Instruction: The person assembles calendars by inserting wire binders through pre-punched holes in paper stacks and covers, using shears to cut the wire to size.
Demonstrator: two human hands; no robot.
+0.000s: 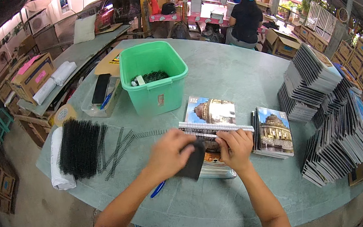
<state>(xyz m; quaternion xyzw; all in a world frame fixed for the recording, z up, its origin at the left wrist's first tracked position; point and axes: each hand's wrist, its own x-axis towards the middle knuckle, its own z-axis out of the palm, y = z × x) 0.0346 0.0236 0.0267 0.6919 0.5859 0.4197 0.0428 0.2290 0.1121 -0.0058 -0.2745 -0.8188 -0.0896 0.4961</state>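
Observation:
My right hand (237, 149) grips the right part of a notebook (228, 126), held up with its white page edge toward me. At the notebook's left end, my left hand (168, 152) has its fingers curled closed and slightly blurred; what they pinch is hidden. A flat black piece (190, 164) hangs under the left fingers. One black spiral coil (151, 133) stretches left from beside the notebook. Below my hands lies a stack of notebooks (216, 170). Just beyond is a notebook with a domed building on its cover (210, 109); a spiral-bound one (272, 131) lies to the right.
A green bin (157, 96) holds black coil bits. Bundled black coils (80, 148) lie left beside a white roll (60, 175). A clear tray (95, 110) holds a phone. Tall notebook stacks (338, 141) stand right. A blue pen (157, 190) lies nearer; another person (246, 20) sits beyond.

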